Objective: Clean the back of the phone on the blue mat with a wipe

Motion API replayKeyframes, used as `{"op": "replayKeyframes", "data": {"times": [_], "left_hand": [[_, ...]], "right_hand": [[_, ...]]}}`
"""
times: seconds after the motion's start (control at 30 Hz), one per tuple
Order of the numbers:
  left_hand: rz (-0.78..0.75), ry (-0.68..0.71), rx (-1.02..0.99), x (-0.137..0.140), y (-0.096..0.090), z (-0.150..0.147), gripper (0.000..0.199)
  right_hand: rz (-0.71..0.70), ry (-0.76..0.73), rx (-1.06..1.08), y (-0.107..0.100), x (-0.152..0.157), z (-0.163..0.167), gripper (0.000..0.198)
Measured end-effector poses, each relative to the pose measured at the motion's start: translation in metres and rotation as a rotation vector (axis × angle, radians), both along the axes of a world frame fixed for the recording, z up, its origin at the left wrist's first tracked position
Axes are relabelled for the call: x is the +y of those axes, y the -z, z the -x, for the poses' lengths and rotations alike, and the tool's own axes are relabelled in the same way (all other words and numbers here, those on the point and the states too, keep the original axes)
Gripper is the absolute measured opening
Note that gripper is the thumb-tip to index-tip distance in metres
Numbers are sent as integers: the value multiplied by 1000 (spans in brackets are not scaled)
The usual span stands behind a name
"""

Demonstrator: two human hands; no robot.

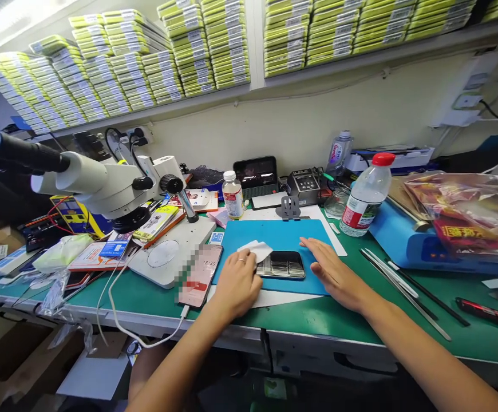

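A phone (289, 265) lies on the blue mat (270, 232), its dark glossy surface showing bright reflections. My left hand (237, 281), with a ring on one finger, is closed on a white wipe (257, 250) at the phone's left end. The hand covers that end of the phone. Just right of the phone, my right hand (330, 273) is open, fingers stretched out and thumb apart, holding nothing. Left of my left hand a second phone (201, 274) lies lit, with a white cable (163, 341) plugged into its lower end.
A microscope (98, 183) stands at the left. Beyond the mat are a small bottle (232, 197), a phone holder (289, 207) and a propped dark screen (255, 174). A red-capped bottle (367, 197), tweezers and tools (407, 292), and a blue machine (397, 234) are at the right.
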State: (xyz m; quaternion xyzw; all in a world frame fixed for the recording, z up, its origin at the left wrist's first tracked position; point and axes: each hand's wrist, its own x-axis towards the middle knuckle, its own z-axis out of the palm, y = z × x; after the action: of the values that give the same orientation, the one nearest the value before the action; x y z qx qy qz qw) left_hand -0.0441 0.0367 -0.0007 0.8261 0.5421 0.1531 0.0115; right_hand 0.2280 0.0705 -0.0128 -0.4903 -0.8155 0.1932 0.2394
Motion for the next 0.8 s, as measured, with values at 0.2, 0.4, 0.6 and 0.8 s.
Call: {"op": "replayKeyframes", "data": {"times": [0.2,0.4,0.6,0.8], "left_hand": [[-31,-30,1,-7,2,-17,34],[-30,43,-14,1,2,-68,47],[-43,17,35,-29,3,-45,42],[-60,-8,98,-56,8,-11,50]], "right_hand": [[10,-16,-18,-2,-3,2,86],[-45,-25,-21,2,0,0,89],[-37,-27,-15,2,-2,-1,86],[11,-18,-43,-3,-4,3,87]]}}
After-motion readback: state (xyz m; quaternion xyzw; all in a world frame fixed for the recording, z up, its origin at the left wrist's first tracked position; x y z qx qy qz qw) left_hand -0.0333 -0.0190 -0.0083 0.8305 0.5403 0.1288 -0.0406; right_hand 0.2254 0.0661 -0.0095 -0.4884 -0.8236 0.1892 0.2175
